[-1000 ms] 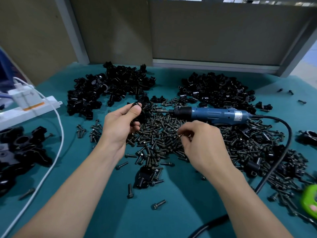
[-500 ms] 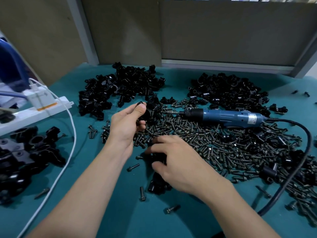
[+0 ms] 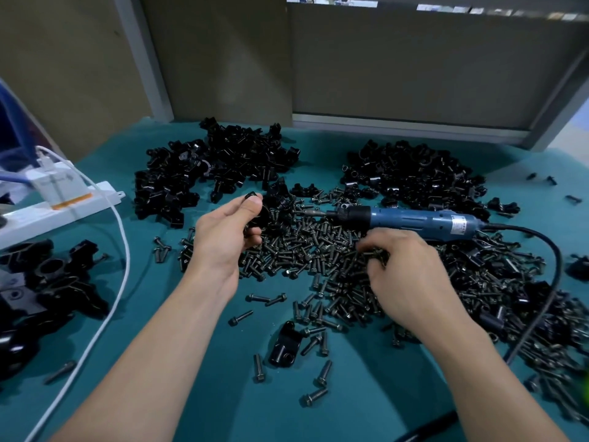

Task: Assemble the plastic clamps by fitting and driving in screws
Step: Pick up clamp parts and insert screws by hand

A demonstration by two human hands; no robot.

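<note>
Black plastic clamp piece (image 3: 255, 215) up off the table, pinched in the left hand (image 3: 228, 232) between thumb on top and curled fingers beneath. Left forearm angled in from the lower left, wrist lifted, palm turned toward the right. Right hand (image 3: 404, 275) palm-down over the spread of screws (image 3: 306, 250), fingertips (image 3: 371, 250) bunched and dipping into the pile; whether a screw is actually gripped, cannot tell. Right forearm in from the lower right corner.

Blue electric screwdriver (image 3: 408, 220) lying on the screws just beyond the right hand, bit pointing left toward the held clamp, black cord (image 3: 548, 272) looping round the right side. One loose clamp half (image 3: 283, 344) alone on the teal table (image 3: 178, 362) between the forearms, stray screws around it. Open teal cloth near the front edge and to the left of the left arm, up to the white cable (image 3: 105, 317). Two heaps of clamp parts (image 3: 220, 167) at the back.
</note>
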